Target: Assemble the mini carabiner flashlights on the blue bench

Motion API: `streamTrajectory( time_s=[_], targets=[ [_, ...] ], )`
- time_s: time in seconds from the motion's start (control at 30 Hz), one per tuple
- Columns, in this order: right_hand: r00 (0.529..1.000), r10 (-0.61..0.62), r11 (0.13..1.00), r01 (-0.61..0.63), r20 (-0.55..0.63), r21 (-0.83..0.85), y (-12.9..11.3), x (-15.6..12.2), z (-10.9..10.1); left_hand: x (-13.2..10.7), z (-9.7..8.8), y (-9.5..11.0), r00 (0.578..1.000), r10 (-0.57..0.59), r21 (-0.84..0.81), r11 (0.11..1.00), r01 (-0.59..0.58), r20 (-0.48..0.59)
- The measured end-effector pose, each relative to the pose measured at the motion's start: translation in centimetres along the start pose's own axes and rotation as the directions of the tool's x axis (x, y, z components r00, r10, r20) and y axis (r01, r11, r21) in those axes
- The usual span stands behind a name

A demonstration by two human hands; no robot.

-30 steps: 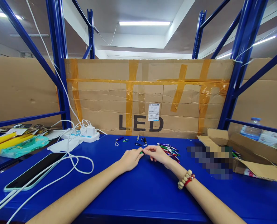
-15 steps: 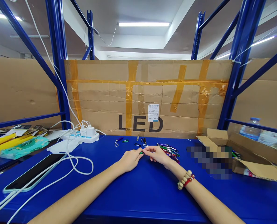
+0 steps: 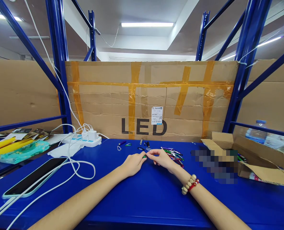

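My left hand (image 3: 133,163) and my right hand (image 3: 161,158) meet at the middle of the blue table (image 3: 142,198), fingertips pinched together on a small green item (image 3: 145,156) between them. Most of that item is hidden by the fingers. A beaded bracelet (image 3: 189,184) circles my right wrist. Just behind my right hand lies a pile of small coloured pen-like pieces (image 3: 174,153). Farther back lie loose carabiner clips (image 3: 119,147) and small dark parts (image 3: 146,144).
A phone (image 3: 34,176) with white cables (image 3: 79,166) lies at the left, near a white power strip (image 3: 83,139). An open cardboard box (image 3: 257,156) stands at the right with a water bottle (image 3: 257,134) behind. A taped cardboard wall marked LED (image 3: 144,127) closes the back.
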State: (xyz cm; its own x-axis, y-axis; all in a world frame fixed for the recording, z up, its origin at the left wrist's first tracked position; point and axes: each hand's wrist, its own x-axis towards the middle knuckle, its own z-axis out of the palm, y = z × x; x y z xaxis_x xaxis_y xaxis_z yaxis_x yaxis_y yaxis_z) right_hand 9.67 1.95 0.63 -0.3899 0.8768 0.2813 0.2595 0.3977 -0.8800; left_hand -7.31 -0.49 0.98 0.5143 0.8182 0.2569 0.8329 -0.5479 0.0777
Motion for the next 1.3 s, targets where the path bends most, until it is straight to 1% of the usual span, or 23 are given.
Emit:
streamTrajectory(
  time_s=[0.5, 1.0, 1.3],
  targets=[
    [1.000, -0.007, 1.000, 0.007, 0.006, 0.009, -0.07, -0.10, -0.06, -0.05, 0.04, -0.01, 0.999, 0.025, 0.006, 1.000, -0.025, -0.025],
    [1.000, 0.017, 1.000, -0.017, 0.011, 0.010, -0.09, -0.11, -0.07, 0.04, 0.05, 0.02, 1.000, 0.003, 0.004, 1.000, -0.003, -0.005],
    [1.000, 0.017, 1.000, -0.017, 0.012, 0.006, 0.10, 0.06, -0.05, 0.14, 0.18, -0.10, 1.000, 0.015, 0.005, 1.000, -0.015, -0.012]
  ],
)
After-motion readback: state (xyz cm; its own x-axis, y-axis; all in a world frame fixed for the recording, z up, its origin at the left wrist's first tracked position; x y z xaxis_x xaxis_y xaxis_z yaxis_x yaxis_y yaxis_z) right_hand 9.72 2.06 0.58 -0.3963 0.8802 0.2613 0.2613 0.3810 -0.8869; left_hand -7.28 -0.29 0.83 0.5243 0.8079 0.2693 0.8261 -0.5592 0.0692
